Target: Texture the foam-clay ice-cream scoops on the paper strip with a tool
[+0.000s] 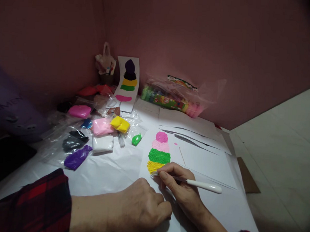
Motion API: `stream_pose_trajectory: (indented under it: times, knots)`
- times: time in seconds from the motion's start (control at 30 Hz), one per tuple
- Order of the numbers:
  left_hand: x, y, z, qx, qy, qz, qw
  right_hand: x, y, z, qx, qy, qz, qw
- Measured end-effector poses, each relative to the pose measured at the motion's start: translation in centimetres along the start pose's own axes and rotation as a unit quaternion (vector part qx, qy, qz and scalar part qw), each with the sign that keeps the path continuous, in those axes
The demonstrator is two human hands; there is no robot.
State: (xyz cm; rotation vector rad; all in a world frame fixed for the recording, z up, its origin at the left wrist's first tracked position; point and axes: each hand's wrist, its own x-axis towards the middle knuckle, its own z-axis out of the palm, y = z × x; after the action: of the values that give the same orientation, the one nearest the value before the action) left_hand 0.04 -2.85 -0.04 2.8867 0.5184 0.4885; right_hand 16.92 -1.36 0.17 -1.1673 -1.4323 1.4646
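Fork (204, 185) in right hand (184, 193), lettering (7, 102), possibly "MEN"

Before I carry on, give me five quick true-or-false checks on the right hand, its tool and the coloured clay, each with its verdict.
1. The right hand grips a white-handled tool. True.
2. The green band sits directly above the yellow band. True.
3. The tool's tip is at the green band. False: it is at the yellow band.
4. The purple packet lies to the left of both bands in the picture. True.
5. The right hand touches the purple packet. False: they are apart, with the packet off to the hand's left.
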Motion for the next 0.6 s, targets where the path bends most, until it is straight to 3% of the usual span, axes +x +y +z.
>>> stream_pose_trajectory:
  times: [0.33,0.6]
  knots:
    - [0.10,-0.09,0.04,0.005,0.022,0.001,1.000,0.14,-0.67,0.22,-0.068,-0.012,0.003,0.998]
    - [0.13,-0.11,0.12,0.002,0.027,0.004,1.000,0.10,-0.44,0.12,-0.045,-0.004,0.000,0.999]
